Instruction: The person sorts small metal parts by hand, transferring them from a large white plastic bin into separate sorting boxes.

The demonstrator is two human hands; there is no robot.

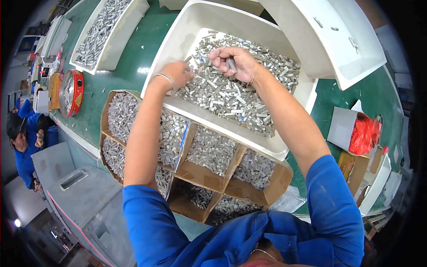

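A white plastic tub (161, 60) holds a heap of small grey cylindrical pieces (229, 95) that look like metal. Over the heap, my right hand (238, 64) is turned palm up, its fingers curled around a few grey cylinders (231, 65). My left hand (177, 74), with a bangle at the wrist, reaches into the tub's left side. Its fingers are bent down at the pieces, and a grey cylinder (188, 59) shows by the fingertips; the grip itself is partly hidden.
Nearest me, a divided cardboard box (200, 175) holds similar pieces in several compartments. A white bin of pieces (106, 49) stands far left, and a tilted white bin (360, 58) far right. A red round tin (72, 92) and red plastic bag (364, 135) are farther out. Another person (27, 142) sits left.
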